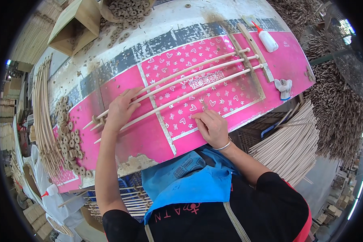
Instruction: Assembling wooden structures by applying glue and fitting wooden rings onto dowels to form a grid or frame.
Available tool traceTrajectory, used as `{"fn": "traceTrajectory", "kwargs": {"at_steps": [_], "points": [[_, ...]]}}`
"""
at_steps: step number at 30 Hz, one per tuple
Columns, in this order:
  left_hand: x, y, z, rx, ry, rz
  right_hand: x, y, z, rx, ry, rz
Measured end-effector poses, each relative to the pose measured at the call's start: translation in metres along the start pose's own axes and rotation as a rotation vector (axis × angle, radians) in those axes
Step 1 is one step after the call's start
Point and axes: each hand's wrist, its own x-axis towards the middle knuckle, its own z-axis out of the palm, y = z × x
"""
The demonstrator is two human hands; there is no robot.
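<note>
Three long pale wooden rods (181, 95) lie slantwise across a pink patterned sheet. Their left ends taper, and the right ends carry small knobs resting over a wooden strip (257, 52). My left hand (123, 109) is closed over the rods left of the middle, with fingers and thumb around at least one; exactly what is gripped is partly hidden. Wooden rings (96, 119) sit on the rods beside that hand. Nearer me, below the rods, my right hand (211, 127) has its fingers curled together over the sheet. Whatever they may hold is hidden.
Loose wooden rings (70, 141) are heaped at the left, beside a bundle of rods (46, 117). A wooden box (74, 28) stands at the far left. A red-tipped glue bottle (268, 41) and a white glove (284, 88) lie right. More rods (290, 141) fan out beyond the table edge.
</note>
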Motion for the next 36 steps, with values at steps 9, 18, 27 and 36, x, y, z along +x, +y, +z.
{"fn": "traceTrajectory", "kwargs": {"at_steps": [9, 18, 27, 36], "points": [[-0.043, 0.012, -0.026, 0.040, 0.320, 0.139, -0.014, 0.012, 0.010, -0.009, -0.030, 0.019], [-0.362, 0.048, -0.011, -0.037, 1.107, -0.562, -0.014, 0.043, 0.011, 0.115, -0.182, 0.022], [-0.613, 0.041, 0.195, 0.451, 1.660, -1.539, -0.006, 0.061, 0.008, 0.010, -0.246, -0.014], [-0.693, -0.083, 0.300, -0.019, 1.613, -2.071, -0.001, 0.077, 0.007, -0.075, -0.234, -0.075]]}}
